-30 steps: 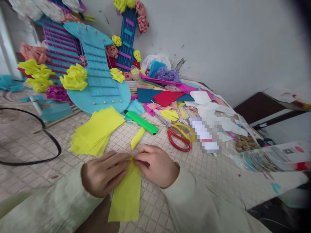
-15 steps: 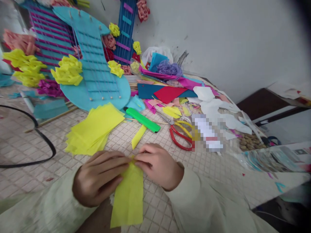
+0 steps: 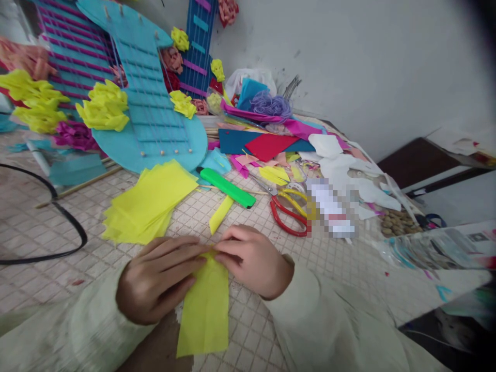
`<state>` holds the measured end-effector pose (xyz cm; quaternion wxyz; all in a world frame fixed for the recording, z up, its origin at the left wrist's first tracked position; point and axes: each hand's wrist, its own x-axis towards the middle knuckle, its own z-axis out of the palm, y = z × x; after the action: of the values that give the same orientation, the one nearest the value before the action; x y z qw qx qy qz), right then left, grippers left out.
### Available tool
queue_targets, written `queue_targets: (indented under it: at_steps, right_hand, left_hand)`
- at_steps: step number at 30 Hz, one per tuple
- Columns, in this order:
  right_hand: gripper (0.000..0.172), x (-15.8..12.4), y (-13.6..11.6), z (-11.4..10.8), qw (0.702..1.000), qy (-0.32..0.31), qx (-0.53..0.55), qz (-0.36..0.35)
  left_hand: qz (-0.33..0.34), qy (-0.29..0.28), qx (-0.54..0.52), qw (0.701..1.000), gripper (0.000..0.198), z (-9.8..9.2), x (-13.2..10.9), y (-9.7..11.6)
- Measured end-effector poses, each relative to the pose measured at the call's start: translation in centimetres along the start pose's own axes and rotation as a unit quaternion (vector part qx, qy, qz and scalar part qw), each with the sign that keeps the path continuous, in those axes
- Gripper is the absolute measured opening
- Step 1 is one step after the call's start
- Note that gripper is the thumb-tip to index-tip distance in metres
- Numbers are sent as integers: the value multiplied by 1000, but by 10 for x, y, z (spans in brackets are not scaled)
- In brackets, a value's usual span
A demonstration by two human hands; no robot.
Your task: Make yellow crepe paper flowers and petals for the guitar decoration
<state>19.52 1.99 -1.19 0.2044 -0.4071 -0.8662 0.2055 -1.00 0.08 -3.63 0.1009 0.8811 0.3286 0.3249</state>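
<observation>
A sheet of yellow crepe paper point(image 3: 205, 310) hangs down toward me over the table's front edge, its far end pinched between my hands. My left hand point(image 3: 160, 279) closes on the top left of the sheet, fingers pressed together. From the other side, my right hand point(image 3: 250, 261) pinches the top right corner with thumb and fingertips. The fold under the fingertips is mostly hidden. Just beyond the hands lies a narrow folded yellow strip point(image 3: 220, 214), partly under a green utility knife point(image 3: 228, 187). A fanned stack of yellow paper sheets point(image 3: 149, 201) rests to the left.
Scissors point(image 3: 289, 212) with red and yellow handles lie right of the knife. Behind stands a blue guitar-shaped cutout point(image 3: 149, 113) with strings and yellow paper flowers point(image 3: 104, 106). A black cable point(image 3: 70, 222) curves at left. Paper scraps point(image 3: 273, 173) and purple yarn point(image 3: 271, 105) lie farther back.
The view has shifted slightly, so the background sits a little higher and more to the left. Both hands keep their pinch at the top of the yellow paper, with barely any movement.
</observation>
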Motion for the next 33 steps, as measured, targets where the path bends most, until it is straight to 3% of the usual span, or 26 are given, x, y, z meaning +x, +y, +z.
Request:
queue_targets:
  at_steps: [15,22,33]
  right_hand:
    - [14,-1,0,2,1000,11,1,-7]
    - [19,-1,-2,1,1000,-5,-16,-21]
    - [17,-1,-4,0,1000,-29,2,11]
  left_hand:
    - [-1,6,22,1000,29,2,-3,3]
    - [-10,35,16,999,29,3,-4,2]
    - [11,36,9,999,30,4,-3,4]
